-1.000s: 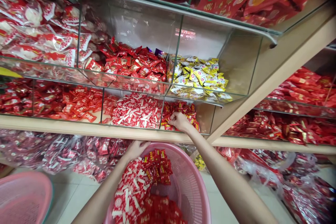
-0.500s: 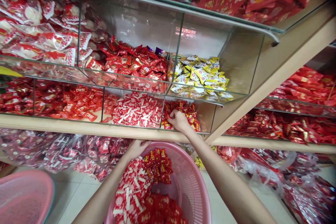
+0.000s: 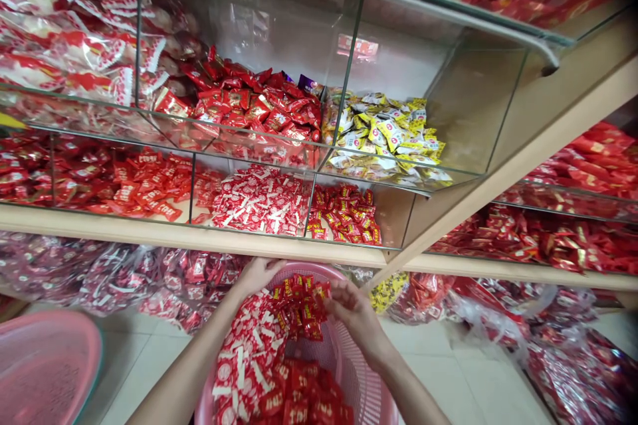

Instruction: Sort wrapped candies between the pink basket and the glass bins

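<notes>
Head view: right hand [image 3: 356, 312] has dropped from the shelf bin [image 3: 346, 216] to the pink basket [image 3: 355, 362], fingers [image 3: 335, 293] curled against the red candies [image 3: 302, 309] just left of them (pinch indeterminate), left hand [image 3: 259, 273] wrapped on the rim, indicating a deposit stage.

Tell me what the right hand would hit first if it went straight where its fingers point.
Most likely the red sweets heaped in the pink basket, just beyond the right hand; depth is unclear.
</notes>
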`<state>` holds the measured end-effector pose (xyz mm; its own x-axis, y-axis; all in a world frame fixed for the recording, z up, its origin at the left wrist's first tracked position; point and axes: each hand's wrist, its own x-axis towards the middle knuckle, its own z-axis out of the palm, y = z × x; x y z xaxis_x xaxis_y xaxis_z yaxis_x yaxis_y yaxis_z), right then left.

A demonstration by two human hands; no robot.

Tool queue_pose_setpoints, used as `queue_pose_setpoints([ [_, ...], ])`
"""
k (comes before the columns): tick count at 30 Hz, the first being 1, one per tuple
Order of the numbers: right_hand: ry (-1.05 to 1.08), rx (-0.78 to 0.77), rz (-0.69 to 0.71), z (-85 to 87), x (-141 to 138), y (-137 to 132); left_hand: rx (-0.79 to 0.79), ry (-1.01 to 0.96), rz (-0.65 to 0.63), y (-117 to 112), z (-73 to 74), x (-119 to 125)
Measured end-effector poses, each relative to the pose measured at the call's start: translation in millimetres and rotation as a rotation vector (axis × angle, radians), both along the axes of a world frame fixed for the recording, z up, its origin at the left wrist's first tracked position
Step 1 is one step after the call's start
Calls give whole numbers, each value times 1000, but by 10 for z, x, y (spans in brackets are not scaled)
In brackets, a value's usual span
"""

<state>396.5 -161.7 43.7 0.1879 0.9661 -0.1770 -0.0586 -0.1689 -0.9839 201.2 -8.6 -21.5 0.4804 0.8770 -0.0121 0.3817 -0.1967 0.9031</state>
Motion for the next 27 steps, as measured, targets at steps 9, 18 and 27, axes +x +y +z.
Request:
queue_pose_setpoints([
  [9,35,-325,-126,-766,52,-100,-11,-10,9,-15,13,-6],
  [18,-60,-289,-57,-867,-17,-71,20,53,44,0,-36,-15],
  [27,-22,-303,-50,-809,-10,-85,-5,89,64,8,-51,-29],
])
